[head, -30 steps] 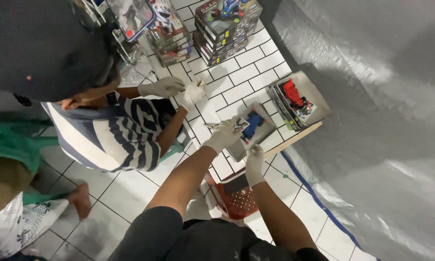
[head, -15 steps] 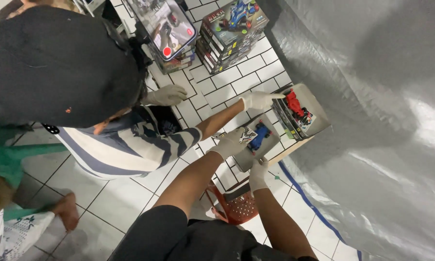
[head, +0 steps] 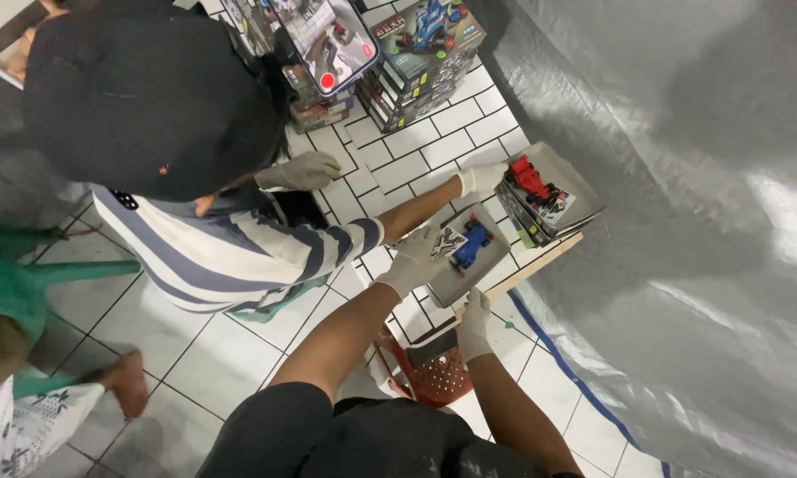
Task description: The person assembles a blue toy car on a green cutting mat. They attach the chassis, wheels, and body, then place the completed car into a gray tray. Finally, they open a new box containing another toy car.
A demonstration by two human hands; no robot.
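1. The red plastic basket [head: 438, 376] sits nearest, at six o'clock between the person's forearms, on the white tiled floor [head: 212, 354]; what it holds cannot be told.
2. The right hand [head: 474, 326], gloved, closes its fingers on the near edge of a flat grey box [head: 469, 257] printed with a blue toy car. The left hand [head: 413, 261], also gloved, grips the same box at its nine o'clock side, so the box is held in the air just above the basket.
3. A wooden board [head: 522, 270] runs under the box toward two o'clock, and a blue tape line [head: 558, 358] marks the floor's edge at four o'clock, where the grey plastic sheet [head: 681, 221] hangs (it closes off the whole right side).
4. Open tiles remain at seven to eight o'clock.
5. A co-worker in a striped shirt [head: 239, 252] fills ten o'clock; that person's gloved hand [head: 482, 179] touches a small stack of boxes showing a red car [head: 549, 195], just beyond the held box.
6. Farthest, at twelve o'clock, taller stacked boxes [head: 416, 53] stand on the tiles.
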